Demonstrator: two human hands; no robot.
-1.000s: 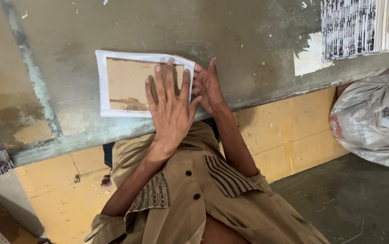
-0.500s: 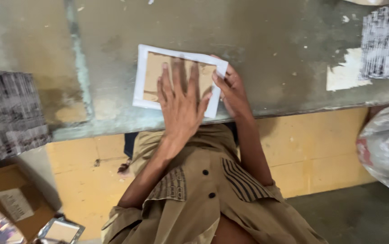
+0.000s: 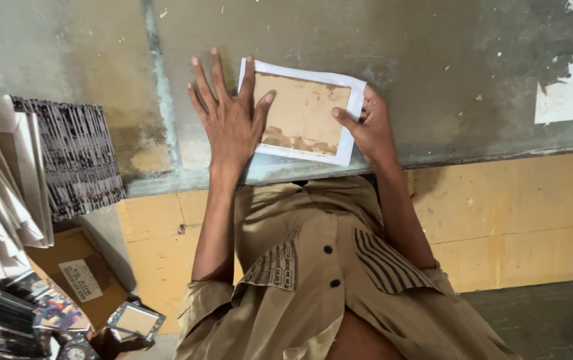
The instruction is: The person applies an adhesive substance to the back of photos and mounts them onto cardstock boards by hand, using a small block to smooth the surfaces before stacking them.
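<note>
The brown board (image 3: pixel 303 113) lies centred on the white sheet (image 3: pixel 352 127), edges seemingly unfolded; left hand (image 3: pixel 228 117) flat with fingers spread, right hand (image 3: pixel 365 123) pinching the sheet's right edge.

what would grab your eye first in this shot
The brown card on its white sheet, mid-table, pinned between two hands: the left hand flat beside it, the right hand gripping its right edge. At far left, stacks of printed sheets stand out.

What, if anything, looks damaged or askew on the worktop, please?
The brown board sits slightly tilted on its white sheet, its lower edge stained darker. The grey worktop is scuffed, with torn white paper remnants stuck on.
</note>
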